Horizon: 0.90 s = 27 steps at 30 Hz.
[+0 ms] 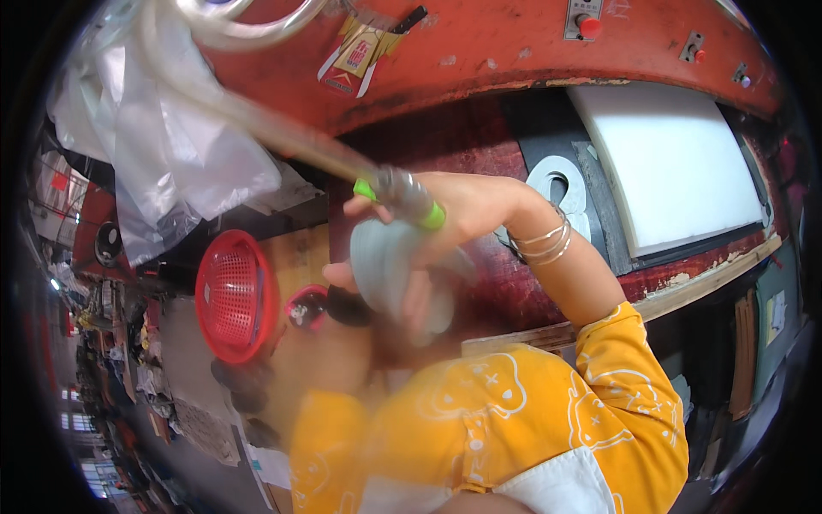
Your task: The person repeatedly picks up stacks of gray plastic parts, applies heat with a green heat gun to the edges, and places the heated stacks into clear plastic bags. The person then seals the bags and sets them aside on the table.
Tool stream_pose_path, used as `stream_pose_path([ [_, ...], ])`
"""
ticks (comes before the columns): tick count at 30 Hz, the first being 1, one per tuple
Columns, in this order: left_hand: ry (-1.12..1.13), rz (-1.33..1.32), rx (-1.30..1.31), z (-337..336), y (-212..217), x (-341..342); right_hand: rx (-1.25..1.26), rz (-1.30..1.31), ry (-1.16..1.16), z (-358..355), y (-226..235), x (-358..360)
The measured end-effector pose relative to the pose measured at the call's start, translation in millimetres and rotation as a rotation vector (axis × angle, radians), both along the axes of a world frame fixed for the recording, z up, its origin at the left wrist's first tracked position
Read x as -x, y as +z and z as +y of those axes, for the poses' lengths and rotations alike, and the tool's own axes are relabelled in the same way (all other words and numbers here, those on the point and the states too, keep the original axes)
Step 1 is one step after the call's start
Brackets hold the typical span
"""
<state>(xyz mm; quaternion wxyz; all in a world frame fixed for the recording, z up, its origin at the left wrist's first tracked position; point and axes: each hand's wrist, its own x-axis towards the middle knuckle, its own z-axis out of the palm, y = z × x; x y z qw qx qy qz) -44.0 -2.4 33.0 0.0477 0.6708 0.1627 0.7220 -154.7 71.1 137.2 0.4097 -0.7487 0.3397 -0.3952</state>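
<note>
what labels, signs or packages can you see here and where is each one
Sticker label: on the red machine frame, top centre; yellow and red with white strips, peeling.
Control plate: grey rectangle with a red button, top edge of the frame.
Paper note: pale sheet on the dark panel at far right; too small to tell more.
Plastic bags: clear and crumpled, hanging upper left.
No screens show.

A metal air nozzle (409,199) with green bands on a clear hose, tilted above grey blurred discs (396,274).
</note>
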Motion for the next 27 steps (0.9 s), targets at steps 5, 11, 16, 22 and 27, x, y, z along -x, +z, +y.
stream_pose_path([
  [5,0.472,-0.585,0.33,-22.9,-2.0,-60.8,-0.168,0.037,-0.177,6.0,-6.3,-6.0],
  [11,1.763,-1.048,0.399,-16.6,35.1,-115.3,-0.015,0.144,-0.58,14.1,-11.4,-17.7],
  [16,2.456,-1.003,0.295,20.6,9.8,-83.3,-0.066,0.101,-0.712,12.9,-13.0,-46.9],
  [22,1.9,-1.373,0.49,-2.9,62.7,-129.2,-0.034,-0.058,-0.663,28.2,11.1,-17.2],
  [27,1.744,-1.263,0.879,-24.0,55.7,-132.0,-0.117,-0.956,-0.176,43.5,6.4,12.3],
])
